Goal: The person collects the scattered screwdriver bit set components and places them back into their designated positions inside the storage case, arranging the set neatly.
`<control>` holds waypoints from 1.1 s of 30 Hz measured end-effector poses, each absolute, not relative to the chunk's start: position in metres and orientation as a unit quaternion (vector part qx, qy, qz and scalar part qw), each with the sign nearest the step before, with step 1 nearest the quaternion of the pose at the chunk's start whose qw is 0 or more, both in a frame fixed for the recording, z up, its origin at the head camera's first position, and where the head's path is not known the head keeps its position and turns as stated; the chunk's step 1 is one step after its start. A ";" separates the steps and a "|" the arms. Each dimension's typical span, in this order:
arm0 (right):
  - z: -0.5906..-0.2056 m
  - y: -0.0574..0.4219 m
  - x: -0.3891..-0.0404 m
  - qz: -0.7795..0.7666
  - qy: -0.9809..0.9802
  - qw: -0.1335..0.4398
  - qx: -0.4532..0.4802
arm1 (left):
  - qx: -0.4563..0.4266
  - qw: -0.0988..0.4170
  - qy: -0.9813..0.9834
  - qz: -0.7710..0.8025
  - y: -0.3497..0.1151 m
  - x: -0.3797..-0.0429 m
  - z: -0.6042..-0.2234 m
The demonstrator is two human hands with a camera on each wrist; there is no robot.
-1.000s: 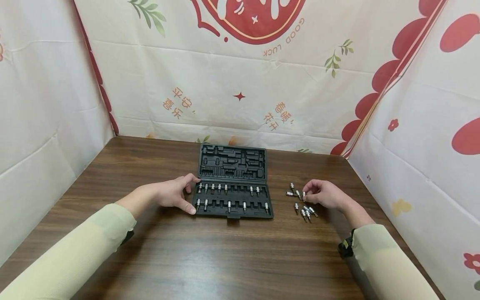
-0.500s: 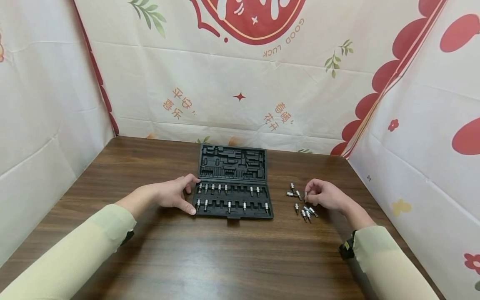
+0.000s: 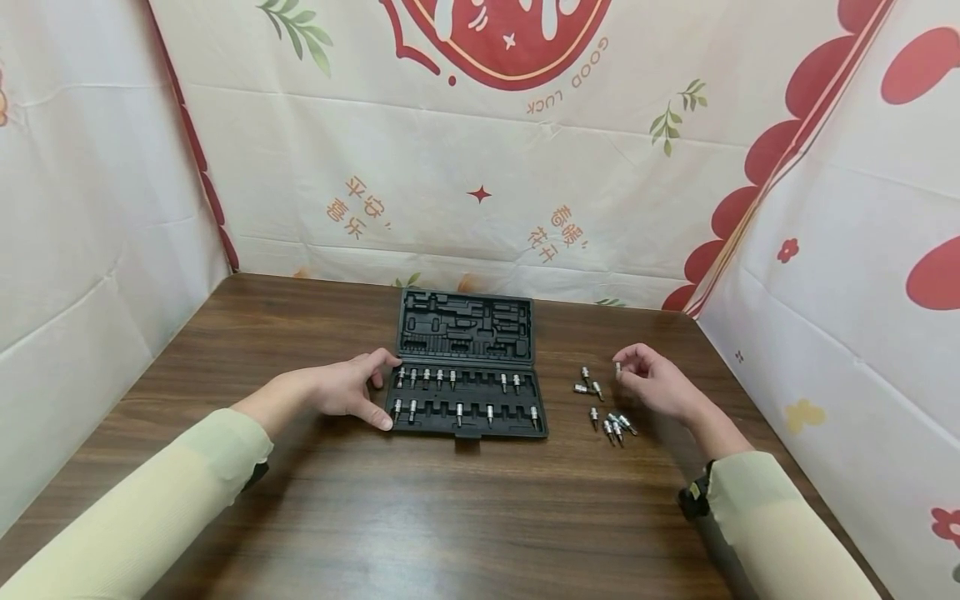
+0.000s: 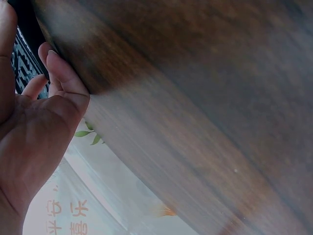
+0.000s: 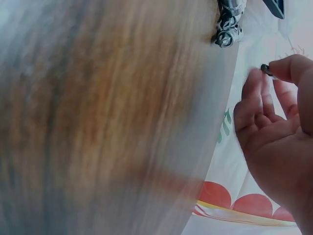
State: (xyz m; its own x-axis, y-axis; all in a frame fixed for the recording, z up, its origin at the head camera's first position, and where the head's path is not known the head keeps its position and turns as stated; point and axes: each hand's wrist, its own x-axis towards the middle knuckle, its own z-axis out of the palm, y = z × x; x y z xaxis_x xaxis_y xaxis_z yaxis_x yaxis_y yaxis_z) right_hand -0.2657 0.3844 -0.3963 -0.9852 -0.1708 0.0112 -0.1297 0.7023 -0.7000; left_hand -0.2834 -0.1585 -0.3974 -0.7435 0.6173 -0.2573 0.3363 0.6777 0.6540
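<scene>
An open black socket case lies on the table in the head view, with silver bit sockets in some slots of its two rows. My left hand holds the case's left side, thumb at the front corner and fingers near the hinge. To the right of the case, my right hand pinches one small bit socket between thumb and fingertips, raised off the table. The right wrist view shows the dark end of that bit socket. Loose bit sockets lie just left of and below the right hand.
The case's lid lies folded back behind its base, with moulded recesses inside. A brown wooden table spreads around the case. Printed cloth hangs behind the table and along both sides.
My right hand has lifted a bit socket off the table, moving slightly away from the loose ones and toward the back. The left hand and the case stay in place.
</scene>
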 end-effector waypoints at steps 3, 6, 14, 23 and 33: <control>-0.395 0.383 -0.266 -0.410 0.908 0.022 -0.076 | 0.272 0.233 0.885 0.297 -0.159 -0.283 -0.398; -0.394 0.382 -0.266 -0.447 0.891 0.020 -0.077 | 0.272 0.233 0.885 0.297 -0.159 -0.283 -0.398; -0.389 0.380 -0.267 -0.479 0.874 0.010 -0.083 | 0.271 0.237 0.885 0.297 -0.160 -0.284 -0.399; -0.386 0.374 -0.269 -0.510 0.857 0.021 -0.072 | 0.274 0.232 0.885 0.298 -0.159 -0.285 -0.399; -0.381 0.358 -0.268 -0.448 0.890 -0.017 -0.082 | 0.273 0.230 0.886 0.297 -0.159 -0.284 -0.400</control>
